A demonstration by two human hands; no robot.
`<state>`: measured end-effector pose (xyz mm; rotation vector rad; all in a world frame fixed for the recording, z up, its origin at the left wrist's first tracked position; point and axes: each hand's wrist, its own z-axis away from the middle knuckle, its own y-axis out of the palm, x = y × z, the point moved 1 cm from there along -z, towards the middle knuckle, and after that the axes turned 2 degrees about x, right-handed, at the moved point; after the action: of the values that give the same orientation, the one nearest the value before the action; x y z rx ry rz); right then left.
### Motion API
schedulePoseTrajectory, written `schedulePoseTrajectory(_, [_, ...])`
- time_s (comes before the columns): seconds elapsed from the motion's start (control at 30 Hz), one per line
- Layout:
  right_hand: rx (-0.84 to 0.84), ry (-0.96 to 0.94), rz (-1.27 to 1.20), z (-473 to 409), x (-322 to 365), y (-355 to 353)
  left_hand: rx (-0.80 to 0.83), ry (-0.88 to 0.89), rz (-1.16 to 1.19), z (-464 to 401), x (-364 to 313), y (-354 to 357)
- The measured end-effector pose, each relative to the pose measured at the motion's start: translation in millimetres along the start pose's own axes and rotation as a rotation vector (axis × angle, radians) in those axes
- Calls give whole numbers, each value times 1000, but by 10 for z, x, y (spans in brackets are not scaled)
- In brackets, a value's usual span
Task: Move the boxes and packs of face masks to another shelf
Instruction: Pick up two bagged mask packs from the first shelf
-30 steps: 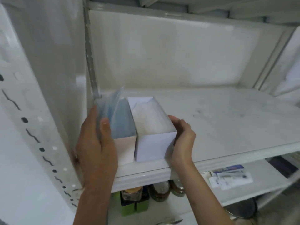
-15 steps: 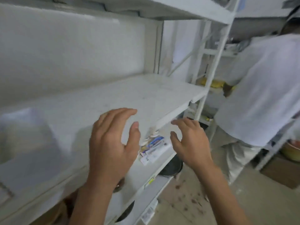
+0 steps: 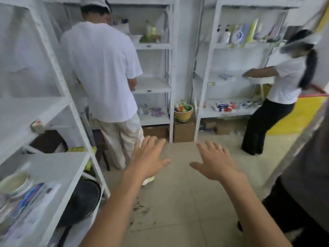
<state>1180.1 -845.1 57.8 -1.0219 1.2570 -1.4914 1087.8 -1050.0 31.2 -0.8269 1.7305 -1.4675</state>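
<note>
Left to right, then:
Near shelf unit (image 3: 71,107): white, at the left edge; a lower board carries a pale bowl (image 3: 13,181) and blurred blue-and-white packets (image 3: 30,198), with a dark round pan (image 3: 80,200) underneath
Face masks: no box or pack of them can be made out anywhere in view, so their place cannot be told
Person in white shirt (image 3: 101,68): back to the camera, standing close against the middle shelf unit (image 3: 154,86), hands hidden in front of the body
Left hand (image 3: 149,157): held out over the tiled floor (image 3: 178,202), palm down, fingers straight and spread, holding nothing
Yellow-green pot (image 3: 183,113): sits on a cardboard box (image 3: 184,131) between the middle and right units, bottles sticking out of it
Right hand (image 3: 215,161): just beside the left one and apart from it, palm down, fingers spread and relaxed, holding nothing
Right shelf unit (image 3: 210,72): top board holds bottles and tubes (image 3: 238,33), lower board red-and-blue packs (image 3: 224,106)
Person in black trousers (image 3: 277,90): reaching one arm onto that unit's middle board
Dark clothing (image 3: 306,175): fills the right edge, too blurred to tell more
</note>
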Motion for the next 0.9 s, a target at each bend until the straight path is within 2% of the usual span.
schedulePoseTrajectory(0.13, [24, 94, -2, -141, -589, 77, 33, 105, 19, -609, -472, 349])
schedulePoseTrajectory(0.33, [31, 192, -45, -620, -1146, 203, 22, 181, 62, -1382, -748, 731])
schedulePoseTrajectory(0.6, [-21, 310, -32, -1789, -1483, 91, -7, 250, 124, -2758, -732, 887])
schedulePoseTrajectory(0.9, [26, 347, -85, -2965, -1864, 17, 42, 303, 136, -4100, -900, 1137])
